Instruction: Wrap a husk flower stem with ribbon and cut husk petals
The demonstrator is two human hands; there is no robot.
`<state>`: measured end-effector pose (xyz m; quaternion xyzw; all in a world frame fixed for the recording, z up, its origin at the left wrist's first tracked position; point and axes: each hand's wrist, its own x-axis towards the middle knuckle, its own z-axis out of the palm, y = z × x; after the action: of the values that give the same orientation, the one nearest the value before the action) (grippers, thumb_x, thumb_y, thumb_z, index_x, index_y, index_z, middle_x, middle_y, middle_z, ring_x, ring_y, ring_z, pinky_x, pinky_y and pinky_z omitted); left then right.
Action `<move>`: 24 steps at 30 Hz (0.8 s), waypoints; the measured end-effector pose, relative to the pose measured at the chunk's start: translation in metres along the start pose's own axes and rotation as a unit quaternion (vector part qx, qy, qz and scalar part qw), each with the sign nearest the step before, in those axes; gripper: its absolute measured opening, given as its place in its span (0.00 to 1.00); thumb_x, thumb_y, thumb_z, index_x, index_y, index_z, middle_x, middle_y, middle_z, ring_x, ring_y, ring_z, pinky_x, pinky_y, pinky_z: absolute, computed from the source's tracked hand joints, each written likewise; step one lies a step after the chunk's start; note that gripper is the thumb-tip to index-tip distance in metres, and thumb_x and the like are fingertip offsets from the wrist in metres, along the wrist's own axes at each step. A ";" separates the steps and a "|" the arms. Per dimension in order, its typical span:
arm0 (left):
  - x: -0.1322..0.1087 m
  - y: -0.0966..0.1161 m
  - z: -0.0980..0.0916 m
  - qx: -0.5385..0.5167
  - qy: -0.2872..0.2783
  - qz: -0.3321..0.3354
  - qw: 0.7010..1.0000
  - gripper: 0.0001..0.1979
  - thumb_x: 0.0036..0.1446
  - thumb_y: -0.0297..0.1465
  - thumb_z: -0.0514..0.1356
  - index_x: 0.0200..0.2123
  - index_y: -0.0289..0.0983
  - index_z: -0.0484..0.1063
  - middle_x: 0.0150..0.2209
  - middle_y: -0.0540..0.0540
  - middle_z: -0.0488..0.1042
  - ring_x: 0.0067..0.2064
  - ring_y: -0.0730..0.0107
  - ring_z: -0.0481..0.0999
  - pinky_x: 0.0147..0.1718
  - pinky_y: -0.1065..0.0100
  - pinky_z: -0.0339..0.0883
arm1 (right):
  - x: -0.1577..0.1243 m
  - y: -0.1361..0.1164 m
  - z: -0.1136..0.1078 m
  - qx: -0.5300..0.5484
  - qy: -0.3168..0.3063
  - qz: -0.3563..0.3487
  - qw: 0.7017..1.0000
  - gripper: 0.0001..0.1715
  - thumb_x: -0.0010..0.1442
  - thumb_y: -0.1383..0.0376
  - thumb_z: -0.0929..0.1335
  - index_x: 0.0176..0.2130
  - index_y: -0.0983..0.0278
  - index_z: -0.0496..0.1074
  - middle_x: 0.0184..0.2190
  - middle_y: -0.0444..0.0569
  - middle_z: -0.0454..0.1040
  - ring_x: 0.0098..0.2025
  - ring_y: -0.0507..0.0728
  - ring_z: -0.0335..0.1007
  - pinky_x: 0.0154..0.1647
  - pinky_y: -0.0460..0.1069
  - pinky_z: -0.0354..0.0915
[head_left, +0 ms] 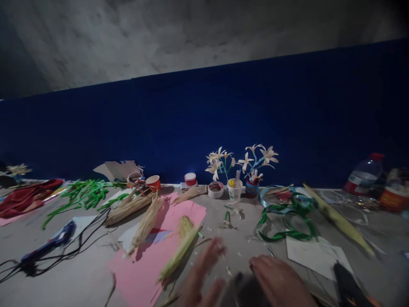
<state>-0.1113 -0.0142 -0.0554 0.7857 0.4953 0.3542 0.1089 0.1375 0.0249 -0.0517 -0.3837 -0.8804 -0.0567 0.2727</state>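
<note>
My left hand point(203, 275) is at the bottom middle, blurred by motion, its fingers apart and nothing visible in them. Beside it my right hand point(279, 281) lies low with its back up and fingers stretched out. A dark, blurred patch shows between the two hands; I cannot tell what it is. Left of my left hand lies a pale green corn husk point(180, 251) on pink paper point(131, 273). Just beyond my hands, a small green-stemmed husk piece point(226, 219) and scattered scraps lie on the grey table point(243, 238).
Husk flowers point(220, 160) stand behind a paper cup point(234, 191). Green ribbon point(287, 234), white paper point(316, 256) and a black-handled tool point(347, 285) lie right. A glue gun point(51, 245) with cords, green pipe cleaners point(86, 194) and dry husks point(147, 221) lie left. A bottle point(364, 177) stands far right.
</note>
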 end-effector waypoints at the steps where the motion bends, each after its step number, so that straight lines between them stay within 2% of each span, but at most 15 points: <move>1: 0.006 -0.008 -0.015 0.040 0.058 -0.047 0.996 0.19 0.64 0.31 0.53 0.58 0.39 0.67 0.54 0.35 0.74 0.55 0.53 0.74 0.52 0.55 0.69 | -0.005 0.012 -0.001 -0.010 0.007 -0.001 1.000 0.16 0.56 0.75 0.63 0.37 0.59 0.76 0.37 0.50 0.84 0.39 0.61 0.80 0.41 0.54 0.73; 3: 0.013 -0.022 -0.047 0.108 0.079 -0.078 0.988 0.11 0.62 0.30 0.54 0.39 0.38 0.77 0.46 0.36 0.78 0.51 0.51 0.75 0.50 0.54 0.68 | -0.017 0.031 0.000 -0.024 0.031 0.005 0.999 0.16 0.57 0.71 0.65 0.42 0.58 0.77 0.47 0.52 0.81 0.47 0.64 0.78 0.45 0.57 0.73; 4: 0.014 -0.027 -0.061 0.120 0.075 -0.091 0.986 0.12 0.61 0.28 0.53 0.31 0.38 0.76 0.41 0.37 0.79 0.47 0.52 0.76 0.48 0.54 0.68 | -0.022 0.036 0.000 -0.021 0.049 0.025 0.998 0.15 0.60 0.69 0.64 0.43 0.59 0.76 0.46 0.52 0.81 0.45 0.62 0.79 0.42 0.54 0.74; 6: 0.006 -0.030 -0.081 0.140 0.040 -0.122 0.982 0.10 0.57 0.28 0.57 0.25 0.39 0.75 0.32 0.43 0.78 0.38 0.56 0.77 0.39 0.60 0.68 | -0.032 0.041 0.000 -0.010 0.057 0.054 0.997 0.12 0.63 0.67 0.63 0.41 0.59 0.75 0.38 0.48 0.83 0.38 0.58 0.81 0.38 0.50 0.75; 9: -0.016 -0.021 -0.086 0.168 -0.123 -0.211 0.955 0.06 0.51 0.23 0.59 0.28 0.40 0.75 0.32 0.47 0.76 0.33 0.63 0.77 0.32 0.68 0.65 | -0.038 0.037 -0.004 -0.005 0.040 0.037 0.999 0.08 0.63 0.62 0.66 0.36 0.56 0.76 0.31 0.43 0.84 0.33 0.60 0.82 0.46 0.57 0.72; 11: -0.030 -0.015 -0.080 0.191 -0.208 -0.254 0.925 0.10 0.51 0.21 0.57 0.33 0.40 0.75 0.37 0.46 0.77 0.36 0.63 0.79 0.32 0.69 0.64 | -0.038 0.033 -0.007 -0.011 0.034 0.008 0.999 0.07 0.60 0.58 0.68 0.37 0.55 0.77 0.33 0.44 0.84 0.35 0.63 0.82 0.50 0.65 0.69; 12: -0.034 -0.013 -0.076 0.199 -0.225 -0.266 0.916 0.12 0.51 0.20 0.56 0.35 0.40 0.75 0.39 0.45 0.77 0.37 0.62 0.79 0.33 0.70 0.64 | -0.037 0.031 -0.007 -0.013 0.028 0.006 0.999 0.08 0.59 0.57 0.69 0.38 0.55 0.77 0.36 0.45 0.84 0.37 0.65 0.81 0.49 0.67 0.69; 14: -0.038 -0.012 -0.069 0.209 -0.231 -0.279 0.908 0.13 0.53 0.19 0.54 0.36 0.39 0.74 0.40 0.43 0.77 0.39 0.61 0.80 0.34 0.69 0.64 | -0.035 0.026 -0.005 -0.011 0.027 0.005 1.000 0.10 0.59 0.59 0.68 0.41 0.55 0.77 0.41 0.47 0.83 0.43 0.66 0.80 0.45 0.65 0.73; 16: -0.037 -0.012 -0.065 0.209 -0.227 -0.283 0.908 0.12 0.54 0.19 0.53 0.34 0.38 0.72 0.40 0.42 0.77 0.39 0.60 0.80 0.34 0.69 0.64 | -0.033 0.021 -0.001 0.002 0.035 0.007 0.999 0.12 0.61 0.62 0.66 0.44 0.57 0.76 0.45 0.50 0.82 0.46 0.64 0.79 0.42 0.59 0.76; 18: -0.034 -0.013 -0.064 0.209 -0.224 -0.278 0.910 0.12 0.54 0.18 0.52 0.32 0.37 0.71 0.38 0.41 0.77 0.39 0.60 0.79 0.34 0.69 0.64 | -0.032 0.014 0.003 0.031 0.033 0.010 0.999 0.13 0.63 0.66 0.63 0.44 0.59 0.75 0.43 0.50 0.82 0.44 0.59 0.80 0.39 0.51 0.77; 20: -0.032 -0.012 -0.064 0.197 -0.207 -0.264 0.921 0.11 0.55 0.18 0.51 0.32 0.37 0.70 0.37 0.43 0.77 0.38 0.62 0.78 0.34 0.69 0.63 | -0.031 0.008 0.003 0.056 0.025 0.026 0.998 0.13 0.64 0.67 0.62 0.41 0.59 0.75 0.36 0.48 0.83 0.39 0.56 0.81 0.38 0.47 0.76; 22: -0.030 -0.010 -0.065 0.170 -0.176 -0.248 0.937 0.10 0.57 0.20 0.52 0.31 0.38 0.69 0.35 0.45 0.76 0.36 0.65 0.77 0.33 0.70 0.63 | -0.030 0.004 0.000 0.065 0.022 0.022 0.997 0.12 0.65 0.67 0.62 0.38 0.58 0.74 0.33 0.46 0.83 0.37 0.56 0.81 0.40 0.48 0.75; 24: -0.025 -0.008 -0.064 0.144 -0.145 -0.241 0.949 0.08 0.61 0.24 0.52 0.31 0.38 0.68 0.32 0.47 0.76 0.33 0.67 0.76 0.32 0.71 0.64 | -0.028 0.001 -0.004 0.058 0.025 -0.002 0.998 0.10 0.64 0.66 0.64 0.39 0.58 0.75 0.37 0.47 0.83 0.41 0.58 0.80 0.46 0.51 0.75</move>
<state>-0.1661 -0.0438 -0.0241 0.6933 0.6942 0.1251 0.1475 0.1555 0.0062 -0.0626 -0.3641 -0.8758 -0.0158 0.3165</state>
